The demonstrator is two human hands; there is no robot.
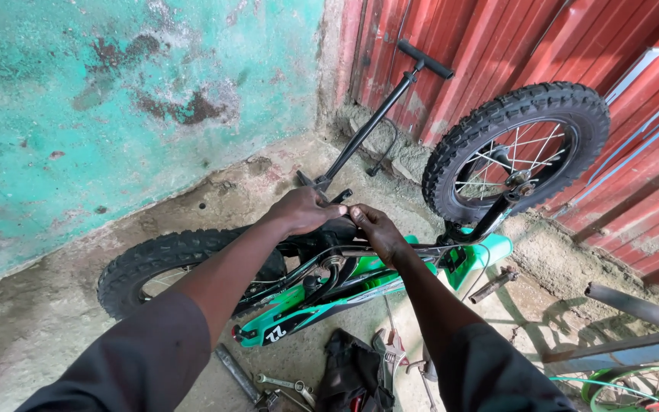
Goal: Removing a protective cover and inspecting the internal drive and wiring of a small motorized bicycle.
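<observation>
From the head camera, looking down: a small green child's bicycle with black knobbly tyres [322, 294] lies upside down on the concrete floor [55, 320], its front wheel [516, 149] up in the air against the red corrugated metal wall [497, 46] and its rear wheel [165, 267] low to the left. Both hands meet over the middle of the frame. The left hand [303, 211] lies draped over a dark part there, fingers curled down onto it; the right hand [375, 229] sits just beside it, fingertips pinched together on something small at the same spot. What exactly the pinch holds is hidden under the fingers, so that grip is closed, but on what one cannot tell.

The step looks like fine work at the middle of the frame, and to do it well the left hand should judge its job as steadying: press down so the frame does not rock on the floor while the right hand's fingertips do the turning or pulling. Short, controlled moves suit this, since cables run close under the right wrist.

The bicycle lies directly beneath both hands, frame touching them, wheels well out to either side. Behind the hands a black floor pump with a T-handle [379, 114] leans toward the wall. Near the person's sleeves, steel spanners [287, 384] and a black cloth [348, 366] lie on the floor, within reach but untouched.
</observation>
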